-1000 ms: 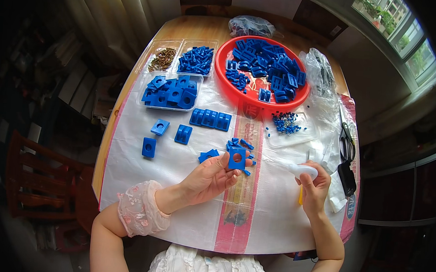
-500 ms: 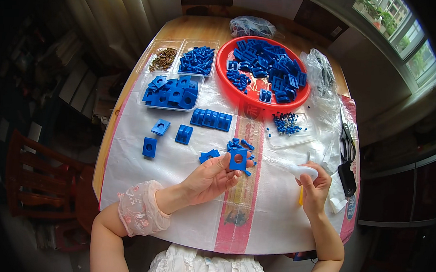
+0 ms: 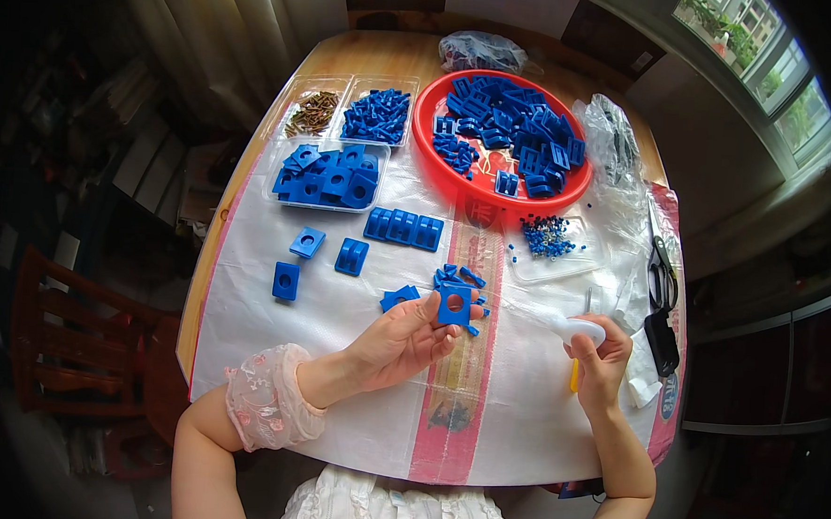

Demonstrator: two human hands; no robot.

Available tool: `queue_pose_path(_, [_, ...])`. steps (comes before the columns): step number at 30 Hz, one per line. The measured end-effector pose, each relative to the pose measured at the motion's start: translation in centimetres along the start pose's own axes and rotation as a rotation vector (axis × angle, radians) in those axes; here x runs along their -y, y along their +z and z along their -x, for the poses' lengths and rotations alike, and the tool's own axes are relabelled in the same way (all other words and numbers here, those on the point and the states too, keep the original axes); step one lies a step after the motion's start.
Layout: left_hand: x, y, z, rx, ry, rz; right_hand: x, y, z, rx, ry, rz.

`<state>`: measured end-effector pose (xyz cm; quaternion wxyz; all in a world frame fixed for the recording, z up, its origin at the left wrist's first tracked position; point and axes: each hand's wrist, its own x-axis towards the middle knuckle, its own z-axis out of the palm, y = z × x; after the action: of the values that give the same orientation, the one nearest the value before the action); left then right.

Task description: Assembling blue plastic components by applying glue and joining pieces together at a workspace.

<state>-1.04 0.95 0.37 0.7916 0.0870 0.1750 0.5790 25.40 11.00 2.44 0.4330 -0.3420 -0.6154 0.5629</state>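
My left hand (image 3: 394, 341) pinches a flat blue plastic plate (image 3: 455, 317) with a round hole, held up above the table. My right hand (image 3: 603, 365) is closed round a white squeeze bottle (image 3: 584, 333), its thin clear tip pointing left toward the plate, apart from it. Small blue plastic pieces (image 3: 472, 275) lie just behind the plate, partly hidden by it. Beside my left fingers rests another blue plate (image 3: 397, 299). Below the bottle a yellow-handled tool (image 3: 575, 375) lies on the sheet, partly covered by my right hand.
A red round tray (image 3: 423, 154) holds many blue parts. Clear boxes hold holed plates (image 3: 336, 179), blue pieces (image 3: 376, 115) and brass-coloured screws (image 3: 312, 113). Tiny blue and silvery bits (image 3: 546, 236) sit on a clear lid. Assembled blue blocks (image 3: 402, 229) stand mid-left; black-handled scissors (image 3: 661, 274) lie right.
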Motion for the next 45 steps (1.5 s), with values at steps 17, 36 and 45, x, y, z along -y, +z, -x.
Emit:
queue_pose_path(17, [0.03, -0.14, -0.03, 0.011, -0.001, -0.001, 0.22, -0.02, 0.1, -0.019, 0.028, 0.023])
queue_pose_path(36, [-0.06, 0.1, 0.04, -0.002, -0.006, -0.004, 0.15, -0.02, 0.08, -0.03, 0.008, 0.02])
queue_pose_path(45, [-0.06, 0.0, -0.04, 0.008, -0.008, 0.002, -0.01, -0.51, 0.13, 0.007, 0.041, -0.048])
